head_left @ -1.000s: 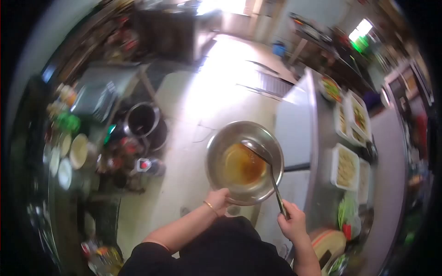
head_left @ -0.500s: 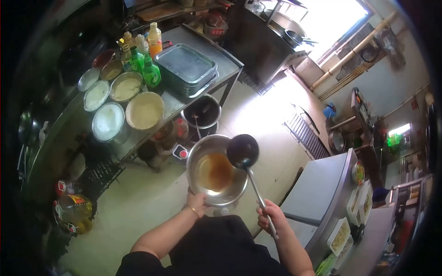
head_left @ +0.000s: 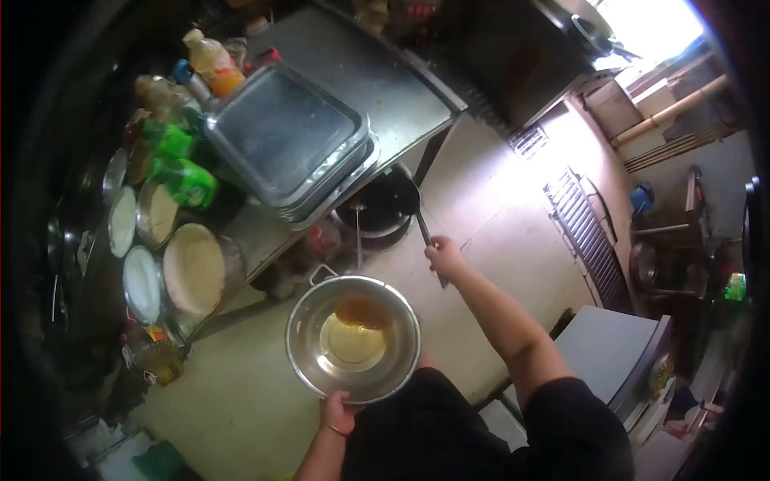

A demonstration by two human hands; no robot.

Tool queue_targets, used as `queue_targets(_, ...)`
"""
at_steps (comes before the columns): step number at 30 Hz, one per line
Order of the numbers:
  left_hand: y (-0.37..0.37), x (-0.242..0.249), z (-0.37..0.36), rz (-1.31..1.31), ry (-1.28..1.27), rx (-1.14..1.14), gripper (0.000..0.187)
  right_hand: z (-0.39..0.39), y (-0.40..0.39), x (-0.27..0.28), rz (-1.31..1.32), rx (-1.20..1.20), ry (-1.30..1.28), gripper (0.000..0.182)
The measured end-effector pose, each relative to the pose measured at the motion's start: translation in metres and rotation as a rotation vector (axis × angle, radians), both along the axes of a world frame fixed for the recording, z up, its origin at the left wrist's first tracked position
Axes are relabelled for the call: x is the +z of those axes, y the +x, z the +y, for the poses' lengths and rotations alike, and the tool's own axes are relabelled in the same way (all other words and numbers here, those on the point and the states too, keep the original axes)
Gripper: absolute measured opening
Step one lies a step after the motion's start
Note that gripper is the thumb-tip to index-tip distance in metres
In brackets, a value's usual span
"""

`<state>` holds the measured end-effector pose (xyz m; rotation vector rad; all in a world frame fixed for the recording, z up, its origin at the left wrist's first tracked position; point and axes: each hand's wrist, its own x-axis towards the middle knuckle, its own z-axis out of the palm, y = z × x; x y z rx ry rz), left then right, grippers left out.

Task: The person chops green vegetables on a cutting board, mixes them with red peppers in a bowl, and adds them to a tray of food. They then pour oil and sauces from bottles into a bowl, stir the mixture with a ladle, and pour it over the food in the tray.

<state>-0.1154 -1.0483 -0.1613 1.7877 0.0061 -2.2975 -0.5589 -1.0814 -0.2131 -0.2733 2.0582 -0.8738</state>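
My left hand (head_left: 338, 410) is closed on the near rim of a wide steel mixing bowl (head_left: 301, 341). A small pool of brown liquid (head_left: 361, 313) lies toward the far side of the bowl. To the right, my right hand (head_left: 446, 259) is wrapped around the handle of a ladle (head_left: 426, 227). The ladle's dark head is at the mouth of a steel bucket (head_left: 391, 236) beside the table; whether it touches the contents cannot be made out. Another long handle (head_left: 358, 240) leans out of the same bucket.
A steel table (head_left: 401, 104) at upper left bears stacked lidded trays (head_left: 285, 132), green bottles (head_left: 188, 183), an orange drink bottle (head_left: 215, 68) and several tubs of pale powder (head_left: 195, 268). A floor grate (head_left: 588, 228) and a white-topped counter (head_left: 609, 349) are at right.
My right hand has carried the ladle from above the bowl forward to the bucket. The bowl has shifted slightly left and lower in view, and the view has turned and come closer to the table.
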Motion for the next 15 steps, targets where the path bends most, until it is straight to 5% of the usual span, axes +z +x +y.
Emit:
queue_targets(7,-0.040,0.002,0.036,-0.046,0.111,0.228,0.051,-0.055,-0.036,-0.110,0.114,0.187,0.143,0.043)
queue_targets(15,-0.088,0.031,0.020,-0.182,-0.014,0.263,0.047,-0.059,-0.048,-0.122,-0.154,0.054,0.115,0.040)
